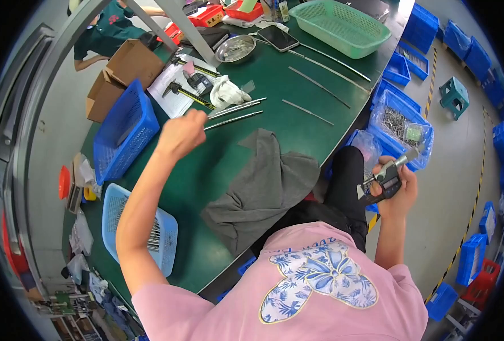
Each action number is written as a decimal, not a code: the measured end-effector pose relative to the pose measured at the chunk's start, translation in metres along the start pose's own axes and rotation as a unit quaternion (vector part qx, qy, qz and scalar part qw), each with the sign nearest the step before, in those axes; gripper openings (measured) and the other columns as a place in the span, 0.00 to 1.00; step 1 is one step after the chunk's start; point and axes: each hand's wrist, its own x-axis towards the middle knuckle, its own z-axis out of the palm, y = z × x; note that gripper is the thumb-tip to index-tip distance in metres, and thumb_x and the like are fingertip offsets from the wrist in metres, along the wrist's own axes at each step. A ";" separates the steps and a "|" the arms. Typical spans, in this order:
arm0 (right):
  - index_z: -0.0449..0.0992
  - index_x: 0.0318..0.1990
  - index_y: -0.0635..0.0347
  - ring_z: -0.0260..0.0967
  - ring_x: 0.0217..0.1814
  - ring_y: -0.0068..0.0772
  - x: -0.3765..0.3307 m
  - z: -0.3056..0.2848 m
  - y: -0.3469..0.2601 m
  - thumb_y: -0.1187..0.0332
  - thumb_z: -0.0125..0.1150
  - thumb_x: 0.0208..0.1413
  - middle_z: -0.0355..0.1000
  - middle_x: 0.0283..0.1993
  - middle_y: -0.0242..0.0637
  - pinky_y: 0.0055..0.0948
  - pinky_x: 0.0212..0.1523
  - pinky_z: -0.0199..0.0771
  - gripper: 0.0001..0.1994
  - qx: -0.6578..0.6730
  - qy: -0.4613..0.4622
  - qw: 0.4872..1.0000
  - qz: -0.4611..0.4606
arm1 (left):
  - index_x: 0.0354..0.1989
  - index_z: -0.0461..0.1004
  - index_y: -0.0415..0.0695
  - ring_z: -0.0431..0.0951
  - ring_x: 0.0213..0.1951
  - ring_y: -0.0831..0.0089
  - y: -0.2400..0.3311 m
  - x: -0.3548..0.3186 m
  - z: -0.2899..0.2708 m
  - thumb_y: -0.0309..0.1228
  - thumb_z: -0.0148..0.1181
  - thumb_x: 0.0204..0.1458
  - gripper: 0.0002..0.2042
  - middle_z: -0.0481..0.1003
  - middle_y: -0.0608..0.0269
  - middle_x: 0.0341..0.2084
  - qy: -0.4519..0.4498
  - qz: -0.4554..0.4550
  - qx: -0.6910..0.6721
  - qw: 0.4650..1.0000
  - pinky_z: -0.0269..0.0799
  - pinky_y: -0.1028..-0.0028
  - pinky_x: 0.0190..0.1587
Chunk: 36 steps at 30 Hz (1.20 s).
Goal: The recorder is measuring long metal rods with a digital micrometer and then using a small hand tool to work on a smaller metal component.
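My left hand (181,133) is stretched out over the green table (297,128), back to the camera and fingers curled. It sits at the near ends of two short metal rods (235,113); whether it grips one is hidden. My right hand (398,193) is off the table's right edge, above my dark trouser leg, and holds a digital micrometer (385,179) with a grey display. A crumpled grey cloth (263,182) lies on the table between my two arms.
Several long thin rods (314,85), a caliper (189,94) on paper, a white glove (226,91), a steel bowl (235,48), a phone (277,37) and a green basket (340,25) lie farther back. Blue baskets (124,131) stand left, blue bins (402,122) right. Another person (107,28) sits top left.
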 end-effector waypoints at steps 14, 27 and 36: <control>0.66 0.36 0.76 0.62 0.15 0.29 0.017 0.105 0.008 0.44 0.29 0.53 0.68 0.26 0.53 0.19 0.14 0.62 0.34 0.036 -0.192 0.977 0.090 | 0.27 0.57 0.43 0.52 0.08 0.80 0.121 0.006 -0.066 0.32 0.35 0.54 0.07 0.55 0.64 0.09 0.316 -0.179 -0.841 0.402 0.55 0.80 0.11; 0.65 0.36 0.73 0.55 0.09 0.29 0.013 0.127 0.009 0.49 0.27 0.55 0.65 0.25 0.54 0.21 0.09 0.58 0.30 0.007 -0.171 0.971 0.168 | 0.28 0.56 0.43 0.54 0.09 0.79 0.128 -0.005 -0.057 0.33 0.34 0.53 0.07 0.55 0.64 0.10 0.273 -0.155 -0.881 0.353 0.57 0.80 0.12; 0.65 0.36 0.73 0.56 0.09 0.30 0.013 0.129 0.011 0.48 0.28 0.55 0.66 0.25 0.55 0.21 0.09 0.58 0.30 0.024 -0.198 0.961 0.191 | 0.29 0.55 0.43 0.55 0.10 0.79 0.130 -0.008 -0.058 0.32 0.33 0.53 0.07 0.56 0.64 0.10 0.259 -0.137 -0.879 0.377 0.58 0.80 0.12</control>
